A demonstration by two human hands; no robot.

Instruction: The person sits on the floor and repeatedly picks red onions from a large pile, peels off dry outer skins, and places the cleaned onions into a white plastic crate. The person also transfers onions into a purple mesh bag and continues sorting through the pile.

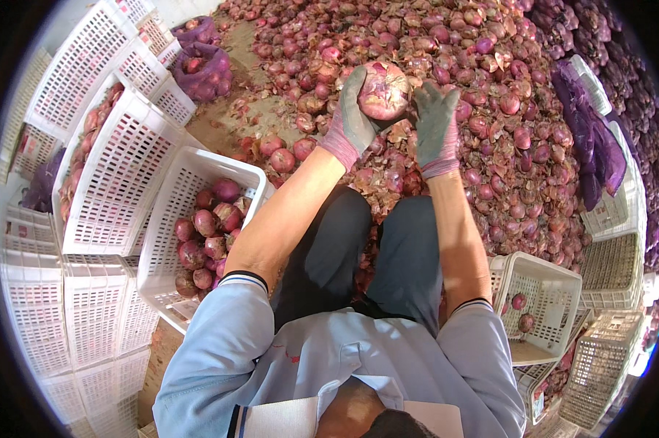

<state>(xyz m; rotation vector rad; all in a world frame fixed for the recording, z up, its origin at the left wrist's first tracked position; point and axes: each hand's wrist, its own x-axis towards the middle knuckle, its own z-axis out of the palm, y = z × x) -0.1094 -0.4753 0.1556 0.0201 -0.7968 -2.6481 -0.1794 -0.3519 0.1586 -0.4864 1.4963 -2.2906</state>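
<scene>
A large red onion (384, 91) rests in my left hand (356, 112), which wears a grey-coated glove with a pink cuff and curls round the onion's left side. My right hand (436, 126), gloved the same way, is just right of that onion, fingers spread and holding nothing. Beneath both hands spreads a big heap of red onions (493, 142) mixed with loose dry skins. Left of my left forearm, a white plastic crate (168, 241) holds several red onions (215, 223).
Stacked white crates (113, 175) line the left side. Purple mesh sacks (211, 82) of onions stand at the upper left. A white crate (559, 328) with a few onions is at lower right. A purple mesh bag (592, 131) hangs over crates at right, near filled sacks (625, 93).
</scene>
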